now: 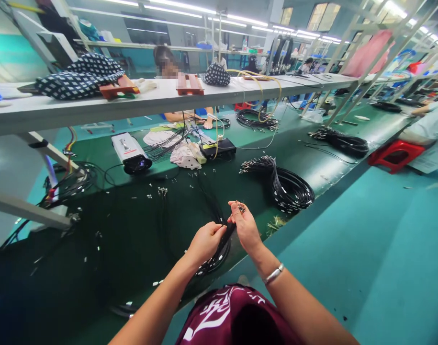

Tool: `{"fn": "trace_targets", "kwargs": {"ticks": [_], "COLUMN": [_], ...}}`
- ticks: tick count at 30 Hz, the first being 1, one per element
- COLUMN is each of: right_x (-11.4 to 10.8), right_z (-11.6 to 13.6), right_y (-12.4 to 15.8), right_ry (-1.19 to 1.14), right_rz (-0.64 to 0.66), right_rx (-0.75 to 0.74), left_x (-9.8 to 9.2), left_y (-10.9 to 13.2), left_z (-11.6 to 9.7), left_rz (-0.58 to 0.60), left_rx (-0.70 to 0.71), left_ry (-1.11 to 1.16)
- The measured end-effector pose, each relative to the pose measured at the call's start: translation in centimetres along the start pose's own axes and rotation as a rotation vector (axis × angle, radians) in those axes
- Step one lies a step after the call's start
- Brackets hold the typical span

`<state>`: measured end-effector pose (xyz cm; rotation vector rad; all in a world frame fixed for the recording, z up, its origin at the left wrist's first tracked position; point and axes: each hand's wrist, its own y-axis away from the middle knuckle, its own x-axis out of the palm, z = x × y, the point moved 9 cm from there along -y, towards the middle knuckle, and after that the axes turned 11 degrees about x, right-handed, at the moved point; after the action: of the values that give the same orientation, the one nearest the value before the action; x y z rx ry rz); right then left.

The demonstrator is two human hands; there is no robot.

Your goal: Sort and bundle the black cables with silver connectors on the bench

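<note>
Above the front edge of the green bench, my right hand is closed around the connector ends of some black cables. My left hand pinches at the same black cables just below and to the left, thumb against fingers. The rest of those cables curves down onto the bench under my wrists. To the right of my hands lies a tied coil of black cables with metal ends bunched at its left. A small cluster of connector ends rests to the left.
A white and black device stands behind my left hand, near a crumpled cloth and a black box. A white shelf runs above the bench. Across it a co-worker's hands work. A red stool stands at right.
</note>
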<state>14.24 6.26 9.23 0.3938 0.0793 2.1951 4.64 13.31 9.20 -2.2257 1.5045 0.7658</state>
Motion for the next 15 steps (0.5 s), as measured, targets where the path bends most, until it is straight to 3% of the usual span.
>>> {"fn": "trace_targets", "kwargs": {"ticks": [5,9,12,15], "right_x": [-0.4,-1.4,-1.3,-0.3], "right_z": [-0.3,-0.8,-0.6,1.0], "right_y": [0.3,0.4,-0.1,0.0], "right_ry": [0.115,0.153,-0.121,-0.317], "right_rz": [-0.037,-0.067,0.008,0.059], "right_rx": [-0.007,-0.014,0.031,0.109], "left_x": [0.5,0.3,-1.7,-2.2], "left_y": [0.6,2.5,6.1,12.5], "left_z": [-0.7,-0.7,0.4,3.1], "left_rz": [-0.025,-0.167,-0.419,-0.618], "left_rx": [0.078,0.098,0.041,-0.118], "left_ry": [-0.032,-0.014,0.042,0.25]}}
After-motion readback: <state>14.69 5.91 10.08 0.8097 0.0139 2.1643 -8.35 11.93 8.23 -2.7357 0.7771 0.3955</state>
